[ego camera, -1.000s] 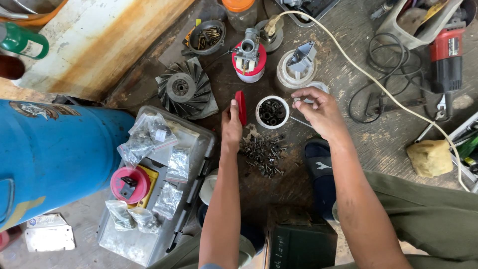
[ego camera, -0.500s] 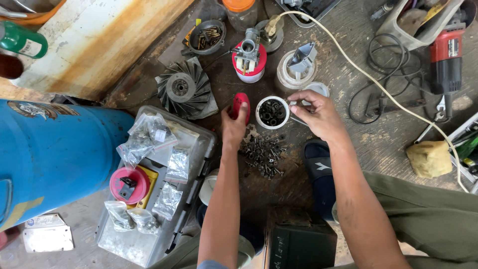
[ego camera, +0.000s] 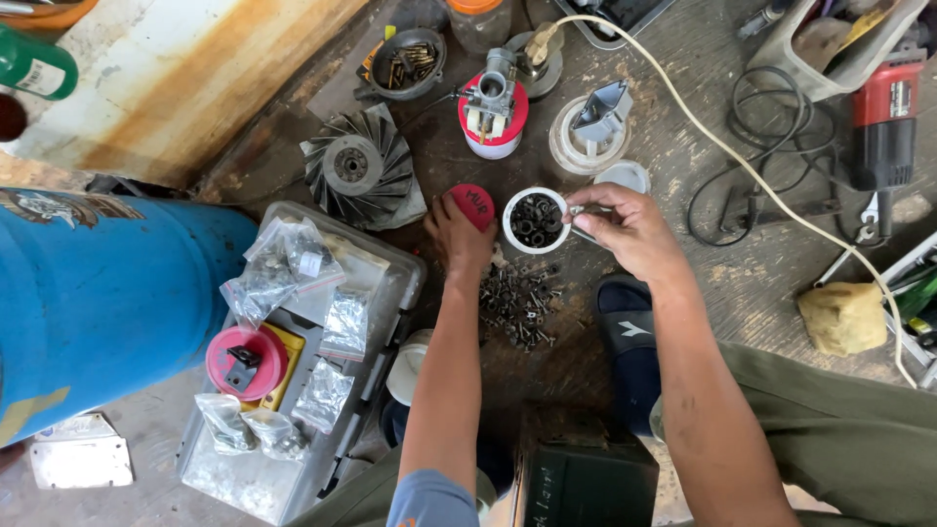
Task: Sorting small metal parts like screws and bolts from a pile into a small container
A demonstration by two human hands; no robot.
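Observation:
My left hand grips a round red lid just left of a small white cup full of dark nuts and bolts. At the cup's right rim, my right hand pinches a small metal part between its fingertips. A loose heap of dark screws and nuts lies on the floor below the cup, between my two forearms.
A clear plastic organiser box with bagged parts and a red lid lies at left beside a blue drum. Behind the cup are a fan impeller, a carburettor on a red-lidded tub, an angle grinder and a white cable.
My left hand has turned the red lid from edge-on to flat, face up, beside the cup. My right hand has drawn in to the cup's rim.

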